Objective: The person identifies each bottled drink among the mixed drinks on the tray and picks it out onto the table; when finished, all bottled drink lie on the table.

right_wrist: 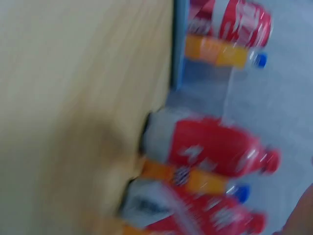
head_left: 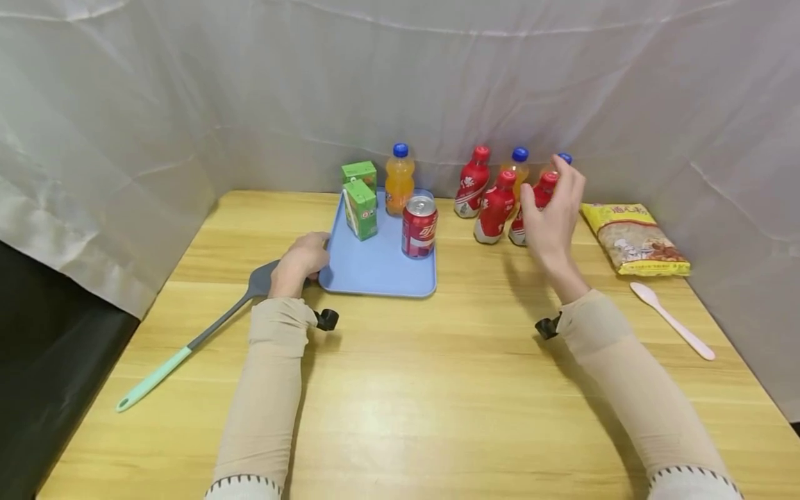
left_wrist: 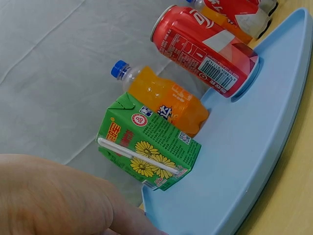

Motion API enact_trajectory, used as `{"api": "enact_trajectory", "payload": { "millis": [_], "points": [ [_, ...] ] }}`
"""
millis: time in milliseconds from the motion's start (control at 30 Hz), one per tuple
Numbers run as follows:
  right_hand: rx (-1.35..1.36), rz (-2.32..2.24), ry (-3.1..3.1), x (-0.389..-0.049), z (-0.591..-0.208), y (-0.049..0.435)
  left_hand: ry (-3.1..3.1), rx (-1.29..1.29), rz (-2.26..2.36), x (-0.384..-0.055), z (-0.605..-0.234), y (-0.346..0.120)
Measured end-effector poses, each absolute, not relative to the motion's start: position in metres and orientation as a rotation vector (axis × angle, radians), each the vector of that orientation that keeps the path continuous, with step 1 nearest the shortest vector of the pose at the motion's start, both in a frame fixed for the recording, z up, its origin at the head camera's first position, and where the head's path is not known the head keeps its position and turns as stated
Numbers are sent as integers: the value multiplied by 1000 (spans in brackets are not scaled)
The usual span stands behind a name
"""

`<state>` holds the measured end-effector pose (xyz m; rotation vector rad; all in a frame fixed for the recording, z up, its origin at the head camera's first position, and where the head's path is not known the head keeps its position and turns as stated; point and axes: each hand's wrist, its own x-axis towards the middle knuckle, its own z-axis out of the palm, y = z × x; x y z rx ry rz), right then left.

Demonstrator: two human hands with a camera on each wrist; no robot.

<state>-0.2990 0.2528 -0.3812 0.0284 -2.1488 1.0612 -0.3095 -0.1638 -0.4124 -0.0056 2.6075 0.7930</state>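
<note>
My left hand point(head_left: 303, 255) grips the left rim of the blue tray point(head_left: 381, 278); part of its fingers is hidden. On the tray stand two green drink cartons point(head_left: 362, 212), an orange soda bottle point(head_left: 398, 182) with a blue cap and a red soda can point(head_left: 419, 232). A white straw lies along the front carton point(left_wrist: 151, 142). My right hand point(head_left: 555, 215) is raised at the bottle group, thumb and fingers apart with nothing between them. It partly covers a red bottle point(head_left: 517, 229). Two more red bottles point(head_left: 496, 208) stand just left of it, with orange bottles point(head_left: 517, 163) behind.
A spatula point(head_left: 215, 326) with a mint handle lies left of the tray, its head partly behind my left hand. At right are a yellow food packet point(head_left: 637, 239) and a pink spoon point(head_left: 671, 321). A grey cloth point(head_left: 400, 76) hangs behind the wooden table point(head_left: 412, 389).
</note>
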Motion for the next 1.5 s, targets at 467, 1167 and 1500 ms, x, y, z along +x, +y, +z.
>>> {"api": "enact_trajectory", "payload": {
  "millis": [467,1167,1500],
  "points": [
    [519,1070,-2367,-317,-351,167,2614,5,822,-312,-415,-167],
    [399,1269,-2808,-397,-363,139,2584,-25,883,-309,-418,-167],
    [383,1578,-2879,-420,-366,132,2595,-48,872,-308,-415,-166]
  ]
}}
